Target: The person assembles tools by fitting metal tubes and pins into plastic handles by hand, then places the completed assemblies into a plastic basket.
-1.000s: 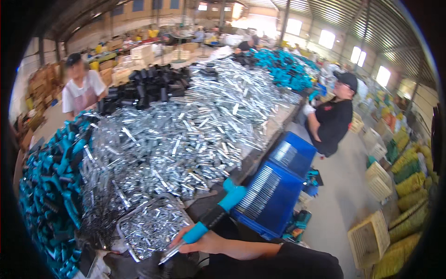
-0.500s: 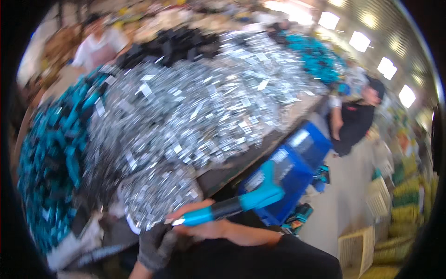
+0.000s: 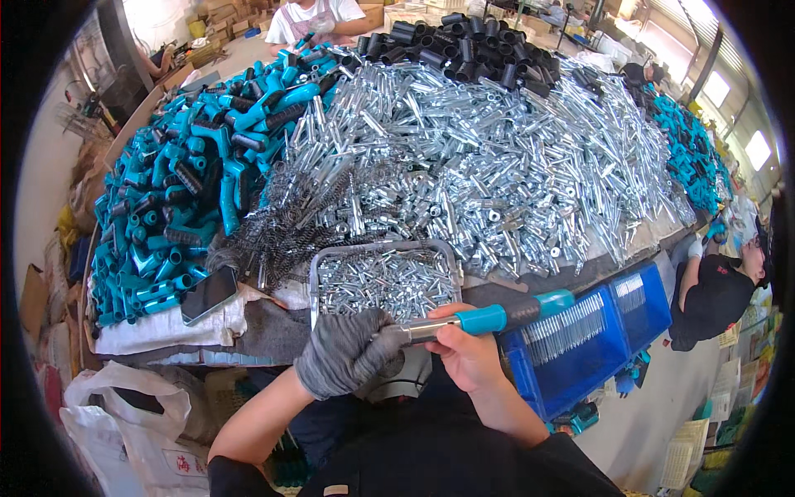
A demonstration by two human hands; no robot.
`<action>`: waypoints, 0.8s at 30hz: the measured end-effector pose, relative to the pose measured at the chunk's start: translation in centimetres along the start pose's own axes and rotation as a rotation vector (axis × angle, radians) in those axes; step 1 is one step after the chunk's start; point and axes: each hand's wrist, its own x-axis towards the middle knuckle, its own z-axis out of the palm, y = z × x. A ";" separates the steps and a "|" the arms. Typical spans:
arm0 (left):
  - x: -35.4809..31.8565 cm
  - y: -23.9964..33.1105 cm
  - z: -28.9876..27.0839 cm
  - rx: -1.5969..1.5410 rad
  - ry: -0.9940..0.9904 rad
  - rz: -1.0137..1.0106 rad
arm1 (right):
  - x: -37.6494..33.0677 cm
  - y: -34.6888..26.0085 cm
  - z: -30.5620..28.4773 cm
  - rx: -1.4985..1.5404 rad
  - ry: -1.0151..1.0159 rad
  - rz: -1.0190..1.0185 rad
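Note:
A teal-and-black plastic tool handle (image 3: 523, 311) lies almost level between my hands, with a shiny metal shaft (image 3: 421, 330) at its left end. Wrapped in a grey knit glove, my left hand (image 3: 346, 354) is closed round the metal end and hides its tip. My right hand (image 3: 470, 358), bare, pinches the teal part where the plastic meets the metal. Just beyond my hands sits a grey tray (image 3: 455, 269) of small metal pins (image 3: 385, 286).
A heap of metal shafts (image 3: 497, 182) covers the table, flanked by dark springs (image 3: 290, 219), teal handles (image 3: 215, 157) and black tubes (image 3: 468, 50). A blue bin (image 3: 530, 389) with rows of rods stands right. A phone (image 3: 209, 296) lies left. Co-workers (image 3: 720, 290) are at the right and far side.
The view has swung and steadied from a blur. A metal shaft now shows between my hands, and the handle's far end points more level to the right.

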 end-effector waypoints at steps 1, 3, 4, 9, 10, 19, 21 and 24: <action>0.4 0.2 0.1 -0.496 -0.097 -0.336 | 0.3 -0.1 -0.2 0.000 -0.001 0.000; 0.7 0.4 0.4 -0.992 -0.193 -0.672 | 1.2 -0.4 -0.9 -0.549 -0.210 -0.383; 0.6 0.6 0.6 -0.961 -0.157 -0.612 | 1.1 -0.5 -0.8 -0.548 -0.212 -0.383; 0.7 0.3 0.3 -0.247 -0.102 -0.125 | 0.3 -0.9 -0.2 -0.099 0.083 0.016; 1.1 0.2 -0.1 0.082 -0.150 0.025 | 0.2 -0.8 -0.3 -0.103 0.079 0.003; 2.1 1.3 0.2 -0.345 -0.126 -0.173 | 0.5 -0.5 -0.7 -0.053 0.175 -0.055; 2.4 1.9 0.5 -0.403 0.004 -0.114 | 0.2 -0.9 -0.8 -0.060 0.199 -0.051; 1.8 -0.4 1.4 -0.379 -0.012 -0.153 | 0.7 -0.3 -0.6 -0.115 0.284 -0.070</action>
